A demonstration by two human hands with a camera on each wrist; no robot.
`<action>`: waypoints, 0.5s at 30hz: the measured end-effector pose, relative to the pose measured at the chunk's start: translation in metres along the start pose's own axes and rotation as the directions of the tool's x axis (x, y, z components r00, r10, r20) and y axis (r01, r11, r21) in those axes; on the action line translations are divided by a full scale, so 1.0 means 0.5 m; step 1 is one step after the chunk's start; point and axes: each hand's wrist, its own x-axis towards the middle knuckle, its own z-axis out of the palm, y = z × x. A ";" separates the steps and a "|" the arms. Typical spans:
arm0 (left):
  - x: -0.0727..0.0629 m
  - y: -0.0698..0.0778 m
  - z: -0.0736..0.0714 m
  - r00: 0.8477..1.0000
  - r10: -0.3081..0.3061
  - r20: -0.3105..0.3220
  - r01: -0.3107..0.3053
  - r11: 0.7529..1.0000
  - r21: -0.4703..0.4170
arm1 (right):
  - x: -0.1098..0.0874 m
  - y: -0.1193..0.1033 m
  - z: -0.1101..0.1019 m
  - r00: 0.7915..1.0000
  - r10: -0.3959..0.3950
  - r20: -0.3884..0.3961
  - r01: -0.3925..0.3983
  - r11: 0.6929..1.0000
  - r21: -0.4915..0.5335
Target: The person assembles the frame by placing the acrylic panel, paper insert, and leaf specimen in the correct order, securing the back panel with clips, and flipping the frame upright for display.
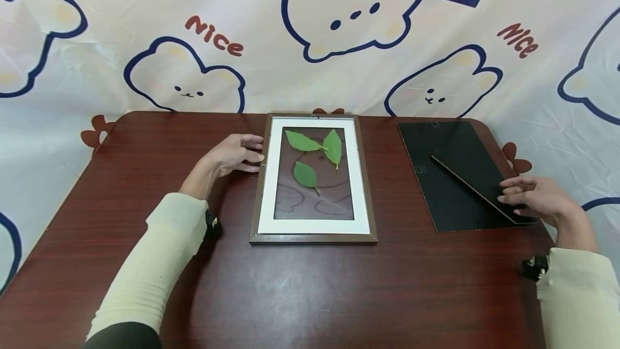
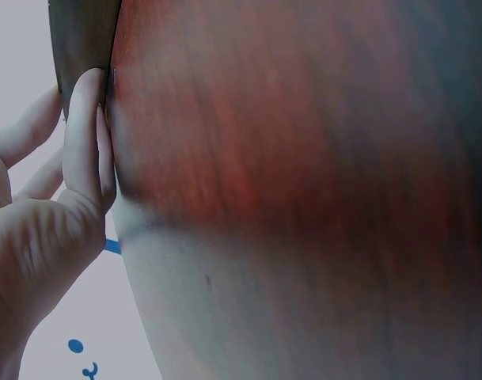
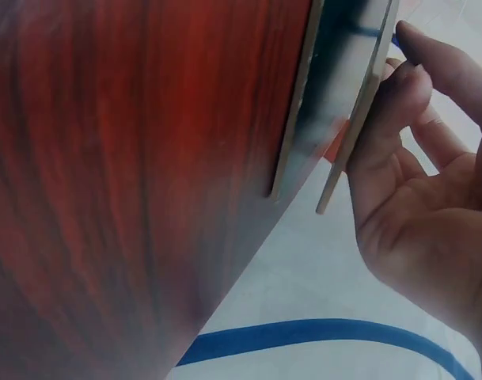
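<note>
My left hand (image 1: 234, 154), left of centre, touches the side of the picture frame (image 1: 315, 239) with loose fingers; it lies mid-view, three green leaves (image 1: 305, 175) inside. At right, my right hand (image 1: 544, 198), fingers apart, touches the black stand (image 1: 477, 176) above the black board (image 1: 450, 203); whether clamped, I can't tell.
</note>
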 end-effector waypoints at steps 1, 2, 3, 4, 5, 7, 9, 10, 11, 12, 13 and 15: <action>0.000 0.000 0.000 1.000 0.001 0.000 -0.001 1.000 0.000 | -0.001 0.001 -0.002 1.000 0.000 0.004 0.000 1.000 -0.023; 0.000 0.000 0.000 1.000 0.002 0.001 -0.002 1.000 -0.001 | -0.001 0.001 -0.004 1.000 0.006 0.005 -0.006 0.999 -0.043; 0.000 0.000 0.000 1.000 0.002 0.001 -0.002 1.000 -0.002 | -0.002 0.001 -0.005 1.000 0.011 0.004 -0.011 0.998 -0.065; 0.000 0.000 0.001 1.000 0.002 0.001 -0.002 1.000 -0.003 | -0.002 0.001 -0.007 1.000 0.016 0.003 -0.016 0.996 -0.089; 0.000 0.001 0.001 1.000 0.001 0.000 -0.001 1.000 -0.004 | -0.002 0.000 -0.008 1.000 0.021 0.000 -0.021 0.993 -0.112; 0.000 0.001 0.001 1.000 0.001 -0.002 -0.001 1.000 -0.005 | -0.001 -0.003 -0.010 1.000 0.029 -0.009 -0.030 0.989 -0.148; 0.000 0.001 0.002 1.000 0.000 -0.003 0.000 1.000 -0.007 | -0.001 -0.005 -0.013 0.999 0.032 -0.024 -0.036 0.983 -0.181; 0.000 0.001 0.002 1.000 0.000 -0.003 0.000 1.000 -0.006 | -0.001 -0.006 -0.014 0.999 0.033 -0.033 -0.039 0.980 -0.196; 0.000 0.001 0.002 1.000 0.000 -0.003 0.000 1.000 -0.006 | -0.002 -0.007 -0.014 0.999 0.036 -0.039 -0.043 0.978 -0.202; 0.001 0.000 0.002 1.000 0.001 -0.002 -0.001 1.000 -0.006 | -0.002 -0.007 -0.015 0.998 0.038 -0.045 -0.047 0.976 -0.210; 0.001 0.000 0.002 1.000 0.002 -0.002 -0.002 1.000 -0.005 | -0.003 -0.007 -0.016 0.998 0.041 -0.053 -0.052 0.974 -0.219; 0.002 0.000 0.001 1.000 0.004 -0.002 -0.004 1.000 -0.004 | -0.003 -0.006 -0.017 0.997 0.047 -0.064 -0.060 0.971 -0.231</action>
